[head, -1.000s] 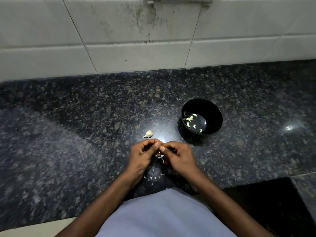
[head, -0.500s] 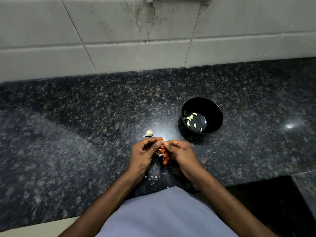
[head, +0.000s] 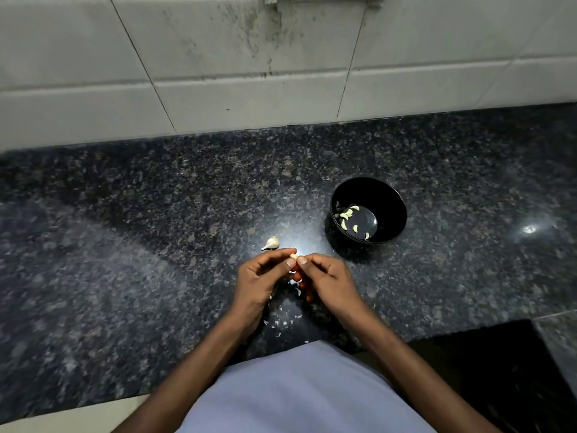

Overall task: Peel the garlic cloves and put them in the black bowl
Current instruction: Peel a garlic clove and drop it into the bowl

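Note:
My left hand [head: 260, 278] and my right hand [head: 324, 278] meet fingertip to fingertip over the dark granite counter. Between them they pinch a small pale garlic clove [head: 293, 255], mostly hidden by the fingers. An unpeeled clove [head: 271, 243] lies on the counter just beyond my left hand. The black bowl [head: 390, 201] stands to the right and a little farther back, with several peeled cloves [head: 347, 214] in its bottom.
Bits of white garlic skin [head: 282, 321] are scattered on the counter [head: 156, 232] below my hands. A white tiled wall [head: 249, 73] rises behind the counter. A dark recess [head: 499, 370] opens at the lower right beside the counter's front edge.
Both hands have stayed together on the clove, with the fingertips shifting slightly as they work at it. The bowl and the loose clove have not moved.

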